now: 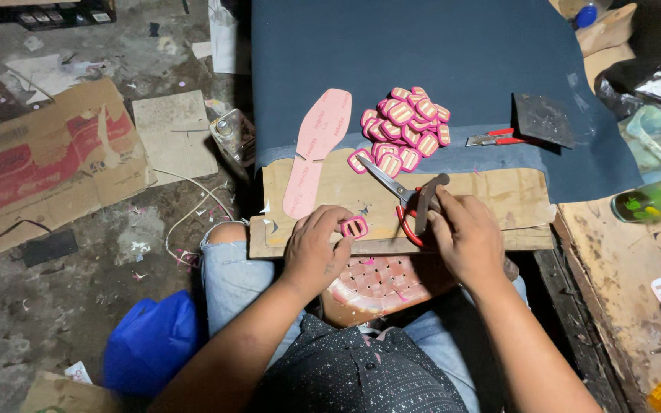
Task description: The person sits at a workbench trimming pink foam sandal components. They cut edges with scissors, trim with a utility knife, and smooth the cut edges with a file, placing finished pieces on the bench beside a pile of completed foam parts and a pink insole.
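My left hand (pixel 315 248) pinches a small pink buckle-shaped piece (pixel 354 226) at the front edge of a wooden board (pixel 491 195). My right hand (pixel 464 237) grips a dark metal punch tool (pixel 428 200), held upright on the board. Red-handled scissors (pixel 392 187) lie between my hands, blades pointing up-left. A pile of several matching pink pieces (pixel 405 126) sits on the dark blue sheet (pixel 422 53) behind the board. A long pink sole-shaped strip (pixel 314 149) lies at the left of the board.
A red-handled cutter (pixel 495 138) and a dark square scrap (pixel 543 118) lie on the blue sheet at right. Flattened cardboard (pixel 47 153) covers the dirty floor at left. A blue bag (pixel 151 340) sits by my knee. A green-yellow bottle (pixel 652 200) lies on the right bench.
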Demonstrator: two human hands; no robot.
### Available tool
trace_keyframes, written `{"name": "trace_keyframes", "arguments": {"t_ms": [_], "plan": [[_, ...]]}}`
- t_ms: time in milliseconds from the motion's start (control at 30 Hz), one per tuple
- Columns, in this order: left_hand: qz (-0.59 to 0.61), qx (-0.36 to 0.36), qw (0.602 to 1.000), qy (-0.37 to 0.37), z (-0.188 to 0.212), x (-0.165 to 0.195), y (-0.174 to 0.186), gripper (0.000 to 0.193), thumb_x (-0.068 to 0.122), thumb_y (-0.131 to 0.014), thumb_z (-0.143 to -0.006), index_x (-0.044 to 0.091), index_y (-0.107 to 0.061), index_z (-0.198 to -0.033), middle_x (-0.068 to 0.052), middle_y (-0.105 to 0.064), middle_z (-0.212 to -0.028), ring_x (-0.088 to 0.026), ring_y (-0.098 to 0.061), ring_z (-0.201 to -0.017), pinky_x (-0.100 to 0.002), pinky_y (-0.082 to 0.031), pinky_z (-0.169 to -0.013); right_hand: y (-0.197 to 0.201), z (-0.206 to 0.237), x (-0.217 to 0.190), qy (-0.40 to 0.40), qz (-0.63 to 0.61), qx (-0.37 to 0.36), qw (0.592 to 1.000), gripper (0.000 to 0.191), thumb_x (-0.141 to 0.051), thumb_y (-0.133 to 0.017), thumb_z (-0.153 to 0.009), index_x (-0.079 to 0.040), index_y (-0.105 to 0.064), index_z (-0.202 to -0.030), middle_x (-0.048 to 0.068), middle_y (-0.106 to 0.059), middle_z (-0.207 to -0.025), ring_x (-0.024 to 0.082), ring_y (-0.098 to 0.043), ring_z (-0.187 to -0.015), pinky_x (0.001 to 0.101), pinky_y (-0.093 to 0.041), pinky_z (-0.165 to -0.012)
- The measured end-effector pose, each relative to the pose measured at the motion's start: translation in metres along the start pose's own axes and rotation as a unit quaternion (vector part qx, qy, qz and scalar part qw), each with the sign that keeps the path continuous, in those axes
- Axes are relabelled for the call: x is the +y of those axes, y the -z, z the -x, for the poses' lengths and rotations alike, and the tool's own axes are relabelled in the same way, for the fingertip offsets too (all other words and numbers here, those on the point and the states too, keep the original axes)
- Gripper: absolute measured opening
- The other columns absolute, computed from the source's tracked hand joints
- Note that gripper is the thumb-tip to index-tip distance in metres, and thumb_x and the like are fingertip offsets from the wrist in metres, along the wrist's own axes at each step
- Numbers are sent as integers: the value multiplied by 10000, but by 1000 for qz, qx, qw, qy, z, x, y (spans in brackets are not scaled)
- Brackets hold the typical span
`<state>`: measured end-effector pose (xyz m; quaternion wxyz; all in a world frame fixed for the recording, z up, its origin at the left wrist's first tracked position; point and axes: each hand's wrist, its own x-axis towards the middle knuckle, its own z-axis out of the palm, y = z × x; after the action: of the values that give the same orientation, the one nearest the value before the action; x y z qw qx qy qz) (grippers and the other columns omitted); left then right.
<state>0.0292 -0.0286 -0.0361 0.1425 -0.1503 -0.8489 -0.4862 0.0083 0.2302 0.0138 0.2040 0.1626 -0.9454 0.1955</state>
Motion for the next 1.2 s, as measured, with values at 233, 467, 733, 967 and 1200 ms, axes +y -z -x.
{"name": "trace_keyframes", "arguments": {"t_ms": [233, 467, 733, 967, 1200], "plan": [[298, 38, 940, 162, -1, 1, -6, 331, -35, -678, -863, -25, -603, -1185, -49, -622, -1000, -95, -639, -817, -220, -521, -722, -14, -5, 19, -18, 39, 24, 999, 394, -197, -810, -850, -61, -734, -1212, 119, -670, -970, 333, -623, -929, 440, -495, -807], [467, 29, 851, 238, 3, 32, -5, 247, -54, -609, -908, -71, -619, -1154, -63, -688, -960, -75, -639, -824, -207, -517, -726, -16, -1, 21, -27, 11, 31, 999, 395, -181, -801, -836, -57, -728, -1204, 135, -660, -1031, 349, -621, -966, 450, -495, -832], [490, 36, 825, 278, 3, 57, 1, 201, -46, -611, -890, -71, -626, -1089, -86, -715, -955, -94, -675, -822, -225, -541, -732, 3, 9, -12, -34, -66, 73, 995, 229, -126, -744, -885, -65, -741, -1106, 101, -685, -994, 292, -641, -942, 401, -495, -839], [483, 31, 841, 243, 10, 57, -14, 205, -75, -616, -885, -70, -621, -1091, -76, -698, -948, -86, -657, -814, -226, -531, -730, -1, 40, -52, -162, -399, -104, 896, 142, -120, -724, -902, -14, -724, -996, 41, -724, -898, 119, -648, -846, 274, -519, -755], [489, -13, 817, 306, 15, 54, -12, 179, 26, -587, -925, 6, -612, -1101, -24, -697, -924, -100, -688, -803, -221, -540, -727, 5, 39, -60, -16, -266, 2, 964, 102, -72, -737, -886, -30, -689, -966, 80, -682, -879, 189, -667, -791, 275, -513, -714]]}}
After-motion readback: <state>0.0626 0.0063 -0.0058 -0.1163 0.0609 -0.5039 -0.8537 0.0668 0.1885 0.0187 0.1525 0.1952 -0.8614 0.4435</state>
